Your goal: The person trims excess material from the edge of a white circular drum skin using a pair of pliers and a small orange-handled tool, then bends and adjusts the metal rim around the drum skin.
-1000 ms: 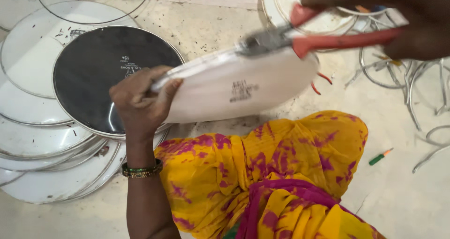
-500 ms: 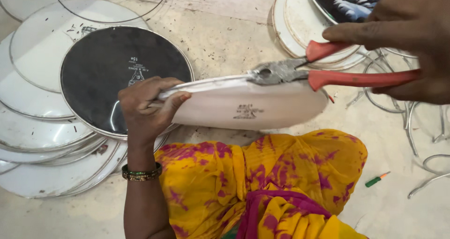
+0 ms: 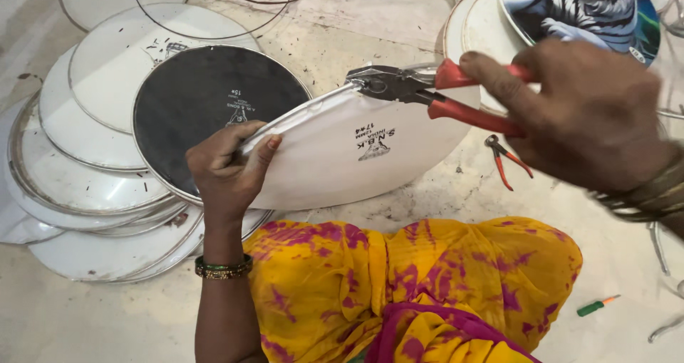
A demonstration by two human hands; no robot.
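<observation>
Nearest the viewer, a lap draped in yellow and magenta cloth (image 3: 399,292) fills the lower middle of the view, with a small green-handled tool (image 3: 597,305) lying on the floor just to its right. Above the lap, the left hand (image 3: 231,170), a green bangle (image 3: 223,268) at its wrist, has its fingers (image 3: 260,156) curled closed around the left rim of a white round drumhead (image 3: 356,156), which is held tilted above the floor. The right hand (image 3: 591,113) is wrapped tight around the red handles of a pair of pliers (image 3: 427,92), whose metal jaws bite the drumhead's upper rim. A smaller pair of red pliers (image 3: 504,160) lies on the floor below that hand. Behind the drumhead, a black drumhead (image 3: 206,106) tops a stack of white drumheads (image 3: 85,156) toward the floor's left edge. A printed drumhead (image 3: 570,10) lies at the far right.
</observation>
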